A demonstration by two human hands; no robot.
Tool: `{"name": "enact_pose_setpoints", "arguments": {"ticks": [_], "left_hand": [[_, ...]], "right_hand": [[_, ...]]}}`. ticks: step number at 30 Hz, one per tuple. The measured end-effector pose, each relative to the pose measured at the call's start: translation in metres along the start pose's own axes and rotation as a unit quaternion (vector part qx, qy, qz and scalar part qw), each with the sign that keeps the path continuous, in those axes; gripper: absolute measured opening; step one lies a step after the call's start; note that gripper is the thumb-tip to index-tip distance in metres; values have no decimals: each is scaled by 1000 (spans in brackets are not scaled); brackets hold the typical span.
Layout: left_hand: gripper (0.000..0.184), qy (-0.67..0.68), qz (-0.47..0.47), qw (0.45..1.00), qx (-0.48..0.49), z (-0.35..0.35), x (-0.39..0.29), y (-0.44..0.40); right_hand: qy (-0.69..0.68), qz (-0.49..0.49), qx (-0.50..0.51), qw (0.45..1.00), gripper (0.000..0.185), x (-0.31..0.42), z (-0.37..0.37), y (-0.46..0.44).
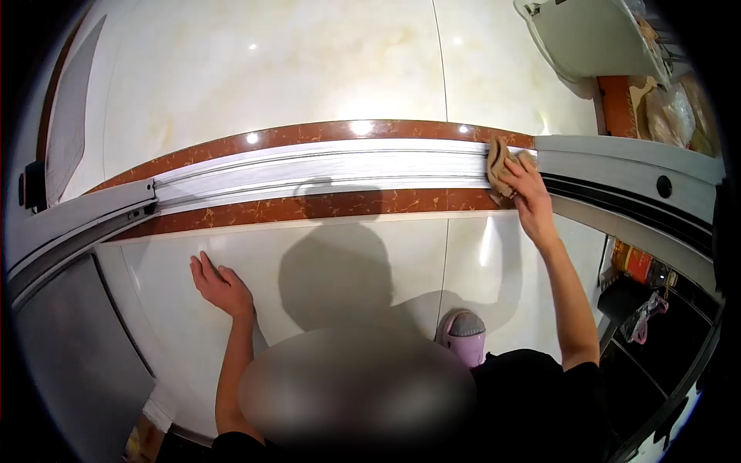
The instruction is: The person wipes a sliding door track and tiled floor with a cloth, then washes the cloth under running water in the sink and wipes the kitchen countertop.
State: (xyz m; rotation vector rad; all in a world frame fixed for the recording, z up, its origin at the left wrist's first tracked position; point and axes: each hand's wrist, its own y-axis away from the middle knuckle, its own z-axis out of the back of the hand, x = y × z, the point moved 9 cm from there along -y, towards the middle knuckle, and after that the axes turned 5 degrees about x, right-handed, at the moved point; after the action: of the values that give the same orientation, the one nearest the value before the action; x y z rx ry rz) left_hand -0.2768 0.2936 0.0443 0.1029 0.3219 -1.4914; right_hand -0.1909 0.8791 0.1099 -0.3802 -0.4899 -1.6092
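My right hand grips a brown cloth and presses it on the right end of the white metal door track, close to the sliding door frame. Part of the cloth hangs over the reddish-brown marbled threshold strip. Well to the left, my left hand is held over the pale floor tiles with its fingers stretched out and nothing in it. Its distance from the floor is hard to judge.
Door frames stand at the left and right ends of the track. A pale green chair and plastic bags are at upper right. A dark shelf with bottles stands lower right. My foot wears a pink slipper.
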Motion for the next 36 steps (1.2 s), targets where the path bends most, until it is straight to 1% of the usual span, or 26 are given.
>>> {"name": "enact_pose_setpoints", "arguments": {"ticks": [2,5,6,7,11,12,14,15,16,17,19,22,23,25,27,28,29,30,31,33,36], "left_hand": [[48,-4,-3,1000,-2,-3,0,-2],[48,-14,-8,1000,2,-6,6,0],[49,-16,-2,1000,7,-5,9,4],[49,-14,2,1000,6,-7,7,1],[49,-22,6,1000,7,-4,3,-2],[49,-21,8,1000,5,-5,3,-2],[49,-21,13,1000,1,-6,3,-1],[49,-25,14,1000,4,-7,4,-1],[49,-30,15,999,6,-8,5,-1],[49,-35,16,999,8,-8,7,-1],[49,-29,9,1000,5,-7,7,-2],[50,-30,16,999,8,-5,8,2],[50,-33,20,999,9,-6,9,0],[50,-30,8,1000,-1,-3,8,-2],[51,-24,7,1000,-1,-3,8,3],[51,-20,7,1000,2,-3,8,3],[52,-15,6,1000,3,-4,7,0],[52,-16,8,1000,5,-6,7,-1],[52,-19,10,1000,9,-6,8,0],[52,-24,15,1000,11,-7,7,-1],[52,-35,24,999,14,-7,5,-2]], "right_hand": [[120,32,26,992,62,-15,-14,5],[64,81,57,993,63,-1,-29,0],[108,87,117,983,60,0,-47,-2],[131,116,125,977,61,16,-59,-7],[102,163,158,969,63,78,-92,-44],[94,192,167,962,66,95,-103,-54],[83,219,191,953,66,134,-129,-76],[75,260,165,948,63,159,-140,-87],[35,289,138,947,58,179,-151,-96],[41,308,121,943,53,196,-163,-104],[-22,355,61,933,47,220,-175,-115],[14,338,210,917,32,238,-207,-109],[15,431,172,886,24,264,-202,-83],[-174,522,184,815,23,279,-168,-28],[-177,436,138,872,22,248,-125,-34],[-161,360,129,910,21,206,-126,-35],[-168,309,120,928,22,168,-97,-43],[-128,248,20,960,29,142,-56,-49],[-15,176,-1,984,38,94,-41,-42],[120,125,79,982,39,56,-46,-33],[102,149,77,981,43,49,-61,-39]]}}
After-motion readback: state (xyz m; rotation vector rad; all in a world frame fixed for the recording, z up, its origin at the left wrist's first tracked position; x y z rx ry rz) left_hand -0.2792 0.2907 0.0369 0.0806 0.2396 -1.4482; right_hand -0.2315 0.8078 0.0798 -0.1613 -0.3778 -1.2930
